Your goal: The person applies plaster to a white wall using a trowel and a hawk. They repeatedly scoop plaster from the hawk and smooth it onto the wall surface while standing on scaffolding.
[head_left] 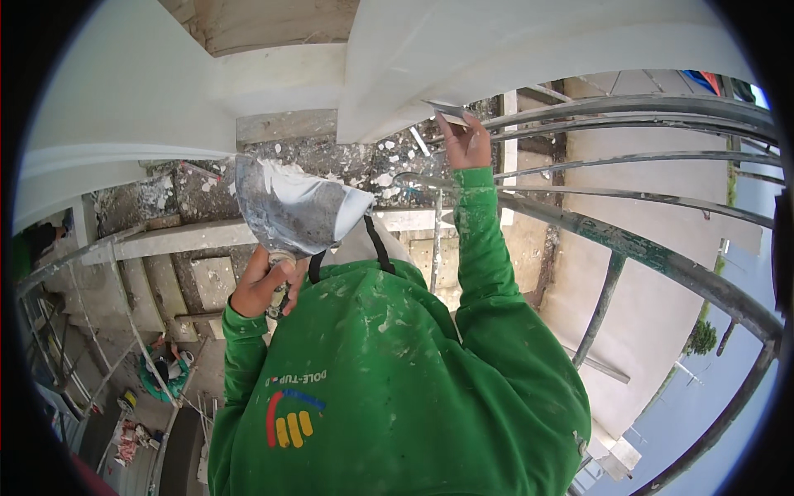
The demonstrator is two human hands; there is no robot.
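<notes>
My left hand [266, 285] is wrapped round the handle of a curved metal hawk [289, 213], held in front of my chest. White putty [306, 183] lies on the hawk's sheet, thickest along its far edge. Farther out and to the right, my right hand [469, 147] is closed on a flat, wide putty knife [451, 110]. Its blade is at the lower edge of a pale wall [529, 41]; whether it touches is too small to tell. Both my sleeves are green and spotted with white.
Metal scaffold rails [662, 269] run along my right side. Below are planks [186, 240] and a floor spattered with white bits [322, 159]. A person [169, 369] is far down at the lower left. Another pale wall [124, 91] rises at the left.
</notes>
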